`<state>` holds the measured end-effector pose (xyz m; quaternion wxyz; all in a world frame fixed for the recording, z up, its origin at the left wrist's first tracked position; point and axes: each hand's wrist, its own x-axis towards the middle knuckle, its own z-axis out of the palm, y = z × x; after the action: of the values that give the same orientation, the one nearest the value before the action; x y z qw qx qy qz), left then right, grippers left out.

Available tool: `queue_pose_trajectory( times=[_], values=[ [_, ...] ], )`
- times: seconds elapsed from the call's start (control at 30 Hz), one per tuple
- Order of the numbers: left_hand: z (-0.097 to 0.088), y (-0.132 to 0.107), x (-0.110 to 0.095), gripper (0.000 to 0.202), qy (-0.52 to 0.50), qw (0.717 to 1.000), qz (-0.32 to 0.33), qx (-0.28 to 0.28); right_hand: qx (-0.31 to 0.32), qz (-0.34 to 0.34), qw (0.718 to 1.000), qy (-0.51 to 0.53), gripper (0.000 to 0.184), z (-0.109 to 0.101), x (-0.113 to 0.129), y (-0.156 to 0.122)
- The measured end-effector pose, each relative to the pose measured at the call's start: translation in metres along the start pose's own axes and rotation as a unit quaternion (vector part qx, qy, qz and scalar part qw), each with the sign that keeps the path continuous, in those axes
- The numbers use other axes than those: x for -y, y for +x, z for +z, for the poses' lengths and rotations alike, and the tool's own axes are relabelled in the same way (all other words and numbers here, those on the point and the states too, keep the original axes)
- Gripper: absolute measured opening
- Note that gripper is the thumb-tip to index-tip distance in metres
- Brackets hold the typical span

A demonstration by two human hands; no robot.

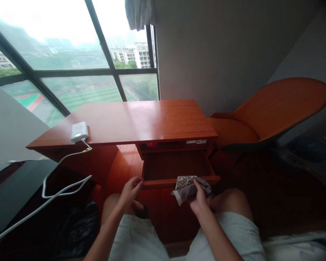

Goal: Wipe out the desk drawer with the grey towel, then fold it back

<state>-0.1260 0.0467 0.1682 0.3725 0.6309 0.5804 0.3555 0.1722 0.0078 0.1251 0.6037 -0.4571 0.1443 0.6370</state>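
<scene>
A wooden drawer point(176, 167) is pulled out of the desk in front of me, and no contents show inside it. My left hand point(130, 190) is at the left end of the drawer front, thumb and fingers closed on its edge. A folded grey-brown patterned cloth point(186, 187) is in my right hand point(199, 199), with the thumb on top. The cloth lies against the right part of the drawer front, and a pale corner of it hangs down on the left.
On the desk top point(157, 119) sits a white power bank point(79, 131) with a white cable point(62, 194) trailing to the lower left. An orange chair point(277, 112) stands to the right. A black plastic bag point(77, 224) is on the lower left. Windows rise behind the desk.
</scene>
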Motion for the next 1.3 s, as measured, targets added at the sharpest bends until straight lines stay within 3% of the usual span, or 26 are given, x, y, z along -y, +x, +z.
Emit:
queue_pose_trajectory(
  times=[0.27,0.43,0.53,0.7,0.83,0.97,1.1,1.2,1.3],
  values=[
    [-0.001,-0.008,-0.001,0.032,-0.016,0.999,-0.045,-0.003,-0.061,0.011,0.998,-0.020,0.037,0.046,-0.063,-0.017],
    [0.009,-0.017,-0.008,0.044,-0.044,0.996,-0.070,-0.031,-0.020,0.095,0.994,-0.046,0.041,0.083,-0.115,-0.031],
    [0.009,-0.022,-0.016,0.061,-0.006,0.998,-0.053,-0.014,0.014,0.155,0.986,-0.064,0.046,0.095,-0.136,-0.036],
    [-0.006,-0.020,-0.027,0.072,0.090,0.994,-0.010,0.064,0.013,0.160,0.981,-0.113,0.038,0.093,-0.150,-0.043],
    [-0.012,-0.011,-0.029,0.046,0.104,0.991,-0.008,0.088,-0.023,0.101,0.989,-0.102,0.024,0.063,-0.156,-0.053],
    [-0.009,-0.007,-0.024,0.041,0.100,0.991,-0.019,0.092,-0.018,0.021,0.994,-0.106,0.025,0.011,-0.152,-0.064],
    [-0.007,-0.007,-0.023,0.041,0.102,0.991,-0.030,0.084,0.086,0.093,0.983,-0.137,0.026,-0.020,-0.115,-0.075],
    [-0.009,-0.006,-0.026,0.037,0.117,0.985,-0.052,0.113,0.181,0.073,0.974,-0.114,0.027,-0.012,-0.075,-0.080],
    [-0.015,-0.008,-0.023,0.029,0.062,0.985,-0.094,0.129,0.242,0.084,0.961,-0.109,0.027,0.015,-0.045,-0.079]
  ],
)
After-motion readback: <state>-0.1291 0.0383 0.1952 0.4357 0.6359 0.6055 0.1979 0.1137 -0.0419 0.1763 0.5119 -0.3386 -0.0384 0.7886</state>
